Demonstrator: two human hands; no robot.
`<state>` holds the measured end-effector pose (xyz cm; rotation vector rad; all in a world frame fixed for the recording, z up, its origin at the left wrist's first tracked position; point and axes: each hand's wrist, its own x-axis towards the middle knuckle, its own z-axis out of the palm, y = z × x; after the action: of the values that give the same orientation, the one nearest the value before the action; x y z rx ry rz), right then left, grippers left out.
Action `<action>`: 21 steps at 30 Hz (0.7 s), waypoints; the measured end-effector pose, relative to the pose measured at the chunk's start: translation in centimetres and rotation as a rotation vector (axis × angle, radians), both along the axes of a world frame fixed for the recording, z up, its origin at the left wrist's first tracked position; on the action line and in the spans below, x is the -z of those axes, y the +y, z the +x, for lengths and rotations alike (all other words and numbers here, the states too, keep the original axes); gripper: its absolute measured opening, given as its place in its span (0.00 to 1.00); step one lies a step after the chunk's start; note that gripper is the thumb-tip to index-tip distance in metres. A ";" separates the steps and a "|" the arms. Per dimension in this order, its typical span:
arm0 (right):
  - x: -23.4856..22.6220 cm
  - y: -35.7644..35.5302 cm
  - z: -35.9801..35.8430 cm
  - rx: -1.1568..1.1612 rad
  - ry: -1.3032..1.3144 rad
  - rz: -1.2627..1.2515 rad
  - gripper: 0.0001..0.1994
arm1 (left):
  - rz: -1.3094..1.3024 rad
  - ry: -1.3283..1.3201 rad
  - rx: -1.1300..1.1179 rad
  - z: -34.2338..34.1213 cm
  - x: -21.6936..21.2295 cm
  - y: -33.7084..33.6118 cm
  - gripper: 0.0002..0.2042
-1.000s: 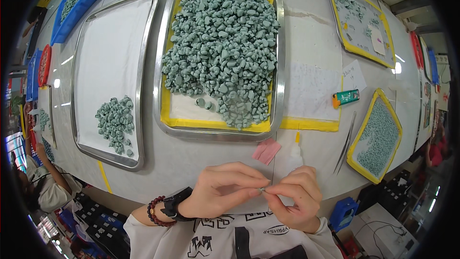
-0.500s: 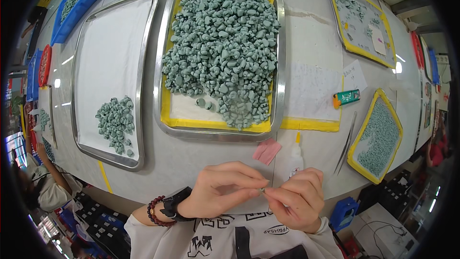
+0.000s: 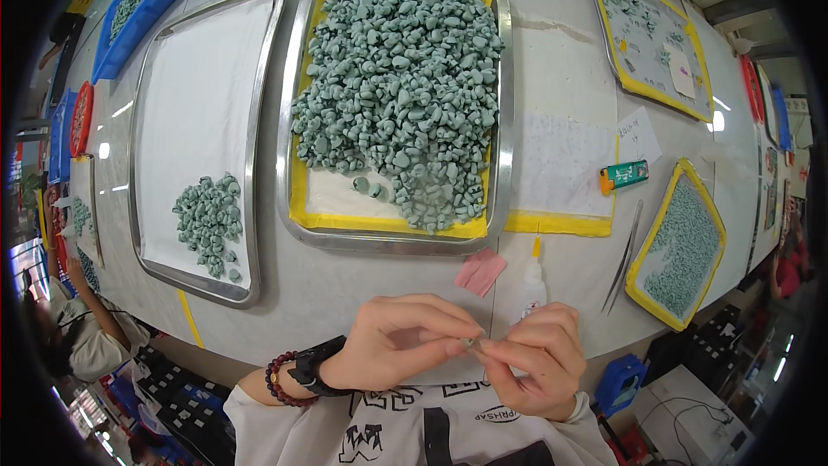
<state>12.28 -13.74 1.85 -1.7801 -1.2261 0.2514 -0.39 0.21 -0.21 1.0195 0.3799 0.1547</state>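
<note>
My left hand (image 3: 401,341) and my right hand (image 3: 530,352) meet fingertip to fingertip at the table's near edge, pinching one small grey-green piece (image 3: 471,344) between them. Most of the piece is hidden by my fingers. Ahead of my hands, a steel tray (image 3: 498,156) with a yellow liner holds a large heap of grey-green pieces (image 3: 401,91). To its left, a second steel tray (image 3: 250,207) with a white liner carries a small pile of the same pieces (image 3: 209,220). A small white glue bottle with a yellow tip (image 3: 532,281) stands just beyond my right hand.
A pink pad (image 3: 480,272) lies near the bottle, metal tweezers (image 3: 623,261) to its right, and a green-orange lighter-like object (image 3: 624,175) beyond. Yellow-rimmed trays (image 3: 681,246) (image 3: 649,26) sit at the right. A blue tray (image 3: 147,0) is far left. Another person (image 3: 82,328) sits at lower left.
My hands stay together at the table edge; the fingers have shifted slightly around the small piece. Nothing else has moved.
</note>
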 end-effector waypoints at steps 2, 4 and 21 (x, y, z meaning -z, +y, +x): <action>0.0 0.1 0.1 0.014 0.036 0.008 0.14 | -0.139 0.041 -0.015 0.0 0.0 -0.1 0.10; 0.0 0.2 0.2 -0.013 0.065 -0.018 0.13 | -0.074 0.019 -0.007 0.0 0.0 0.0 0.11; 1.0 0.3 -0.4 0.028 -0.024 -0.095 0.12 | 0.289 -0.019 0.005 0.0 0.5 -0.1 0.14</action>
<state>11.91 -13.40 0.89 -1.8853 -1.2226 0.2772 -0.36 0.11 -0.71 1.3022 0.3438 0.2188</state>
